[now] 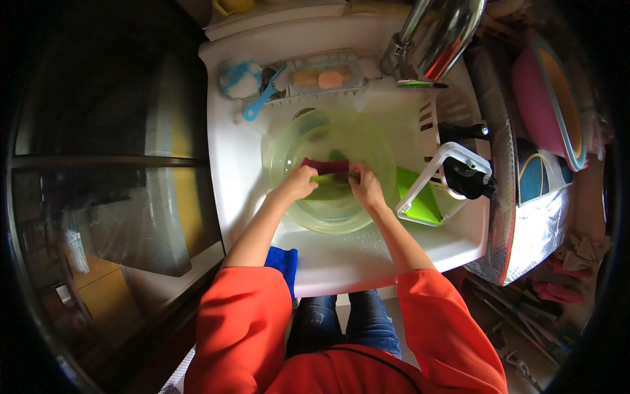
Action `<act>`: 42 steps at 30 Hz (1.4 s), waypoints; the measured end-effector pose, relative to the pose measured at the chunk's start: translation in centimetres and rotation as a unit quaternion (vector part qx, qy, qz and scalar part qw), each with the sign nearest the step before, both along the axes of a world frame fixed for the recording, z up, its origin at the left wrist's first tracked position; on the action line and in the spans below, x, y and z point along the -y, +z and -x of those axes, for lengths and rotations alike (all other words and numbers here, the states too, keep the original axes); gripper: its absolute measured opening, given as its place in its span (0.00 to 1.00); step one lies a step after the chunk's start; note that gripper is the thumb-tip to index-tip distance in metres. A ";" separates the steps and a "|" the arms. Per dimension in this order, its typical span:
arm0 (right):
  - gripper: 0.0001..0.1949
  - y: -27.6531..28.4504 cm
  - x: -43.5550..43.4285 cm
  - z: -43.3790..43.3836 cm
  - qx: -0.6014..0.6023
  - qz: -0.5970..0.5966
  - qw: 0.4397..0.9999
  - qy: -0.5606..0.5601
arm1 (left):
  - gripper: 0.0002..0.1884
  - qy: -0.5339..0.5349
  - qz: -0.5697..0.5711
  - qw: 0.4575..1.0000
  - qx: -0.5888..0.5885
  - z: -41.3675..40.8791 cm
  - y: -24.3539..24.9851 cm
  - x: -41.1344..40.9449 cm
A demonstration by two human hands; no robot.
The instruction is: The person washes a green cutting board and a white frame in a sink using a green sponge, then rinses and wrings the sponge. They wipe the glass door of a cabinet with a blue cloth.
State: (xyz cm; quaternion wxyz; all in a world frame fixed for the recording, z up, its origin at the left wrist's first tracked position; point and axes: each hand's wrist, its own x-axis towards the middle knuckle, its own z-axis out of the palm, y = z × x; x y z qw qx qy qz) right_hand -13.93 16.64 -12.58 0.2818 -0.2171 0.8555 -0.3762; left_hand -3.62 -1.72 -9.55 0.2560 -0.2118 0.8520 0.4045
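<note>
A dark red and green cloth (326,166) is stretched between my two hands. My left hand (298,182) pinches its left end, and my right hand (367,185) has the right end between thumb and fingers. Beneath them is a translucent pale green basin (315,225) with water in it, standing inside a white sink (234,197). The green part of the cloth lies low, at or in the water; which of the two I cannot tell. A small dark green patch (336,155) shows just beyond the cloth.
Along the sink's back are a mesh sponge (240,80), a blue brush (263,101), a soap dish (307,79) and a chrome tap (396,54). A white plastic basket (427,118) and a green-and-white plastic item (418,197) stand right. A blue cloth (284,261) hangs over the front rim.
</note>
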 end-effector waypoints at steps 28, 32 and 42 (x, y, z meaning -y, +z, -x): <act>0.12 -0.8 3.5 -0.4 0.541 0.350 0.704 -0.299 | 0.16 0.143 0.014 0.899 -0.413 2.8 3.2 -6.0; 0.12 0.7 3.3 -0.7 0.523 0.319 0.728 -0.307 | 0.12 0.172 0.117 0.885 -0.417 4.2 3.3 -8.2; 0.22 1.3 2.0 0.0 0.274 0.099 0.920 -0.263 | 0.21 0.197 0.103 0.958 -0.183 3.8 -2.8 -2.1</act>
